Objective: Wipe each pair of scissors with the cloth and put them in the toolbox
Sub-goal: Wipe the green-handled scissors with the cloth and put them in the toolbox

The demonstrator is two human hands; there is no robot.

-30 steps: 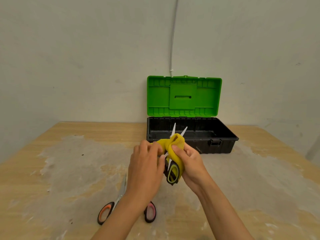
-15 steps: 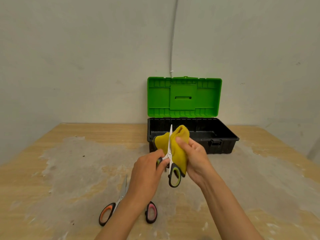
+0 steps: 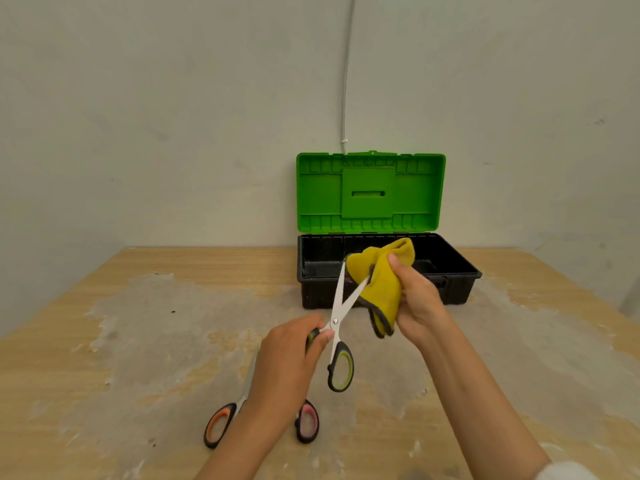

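My left hand gripped the green-handled scissors by one handle, blades spread open above the table. My right hand's fingers clutched the yellow cloth around one blade, before the open toolbox.

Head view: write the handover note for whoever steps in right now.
Left hand holds the green-handled scissors by one handle, blades open and pointing up.
Right hand holds the yellow cloth against the upper blades.
Toolbox stands open at the back of the table; no scissors visible inside.
Two more scissors, orange-handled and pink-handled, lie near the front edge, partly behind the left arm.
Left: finish wiping this pair, box it, then do the other two.
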